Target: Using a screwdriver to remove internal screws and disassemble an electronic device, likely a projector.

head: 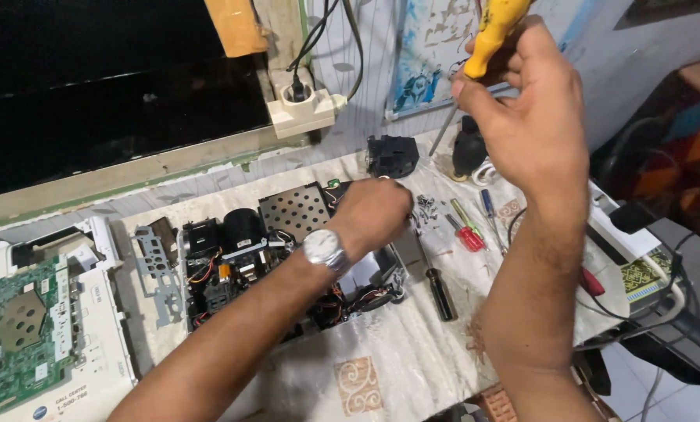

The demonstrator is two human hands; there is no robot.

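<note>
The right hand [533, 117] is raised above the table [412, 359], fingers clamped around a yellow-handled screwdriver [483, 55] with its shaft slanting down to the left. The left hand [373, 211], a wristwatch [324, 248] on its wrist, reaches into the opened device [240, 250] at the table's middle; its fingers curl downward, but I cannot tell whether they grip anything. Small screwdrivers [467, 227] lie just beside it.

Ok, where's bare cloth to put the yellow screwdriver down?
Bare tablecloth lies along the near edge, between the left forearm and the right forearm, below the black-handled screwdriver. Crowded: the screws and small screwdrivers by the left hand, and around the opened device.
</note>
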